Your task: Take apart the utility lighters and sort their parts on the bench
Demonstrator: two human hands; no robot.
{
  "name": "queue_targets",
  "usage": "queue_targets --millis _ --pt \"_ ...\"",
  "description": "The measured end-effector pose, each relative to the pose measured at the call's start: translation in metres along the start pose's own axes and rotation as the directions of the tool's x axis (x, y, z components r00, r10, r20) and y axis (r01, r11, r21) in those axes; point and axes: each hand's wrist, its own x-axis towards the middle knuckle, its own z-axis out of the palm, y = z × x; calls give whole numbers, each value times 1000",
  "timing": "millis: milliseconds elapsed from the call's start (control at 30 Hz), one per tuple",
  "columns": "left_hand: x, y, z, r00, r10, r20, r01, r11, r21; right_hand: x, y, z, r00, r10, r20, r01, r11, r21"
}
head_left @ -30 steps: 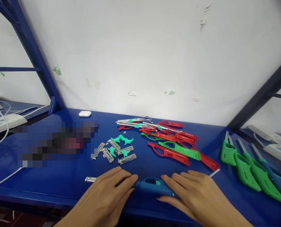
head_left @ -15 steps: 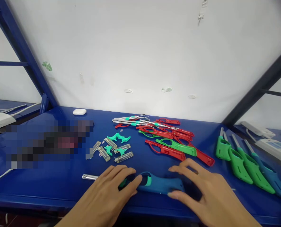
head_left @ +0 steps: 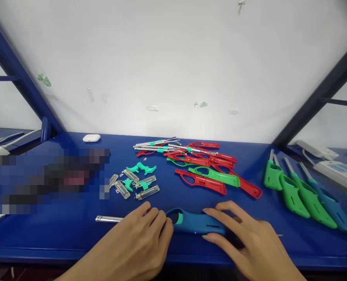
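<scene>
**Blue lighter (head_left: 201, 222) lies close to the front edge of the desk (head_left: 74, 230)**

From where I stand, the lighter lies lengthwise along the front edge, near its middle. The left hand (head_left: 147, 236) is curled closed over the neck, its metal tube (head_left: 109, 219) poking out towards the left edge. The right hand (head_left: 245, 234) is parted, thumb and forefinger straddling the handle end; I can't tell whether they grip.

What worries me is uneven pressure: one hand bearing down harder could tilt the lighter or strain its casing, and the turquoise trigger (head_left: 179, 218) might shift. A slip towards the person could send it over the front edge. A careless reach to the back edge could also scatter the clear reservoirs (head_left: 148, 192) or red half-shells (head_left: 211, 185). The lighters (head_left: 316, 207) by the right edge look safer, well apart from the left hand.
</scene>
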Motion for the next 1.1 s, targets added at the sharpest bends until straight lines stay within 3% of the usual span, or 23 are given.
queue_targets --millis 167,400,633,767,900,1100 --pt "8 -4 -1 999 29 32 -30 999 13 -1 -1 3 1000 7 -23 -7 1000 -4" --pt "19 -7 14 999 -48 -16 48 999 9 1 -3 0 1000 3 -28 -3 1000 -14" --pt "17 -14 2 999 -34 0 34 999 -20 4 -8 -3 998 4 -70 -6 1000 -31" --pt "11 -21 -9 996 -83 -16 81 989 -128 4 -8 -4 999 41 -12 -41 999 -7" --pt "7 -25 -20 988 -146 59 156 952 -263 3 -6 -4 993 104 60 -109 991 83" --pt "10 -23 -21 983 -166 84 185 919 -349 4 -6 -8 974 190 127 -213 955 207"
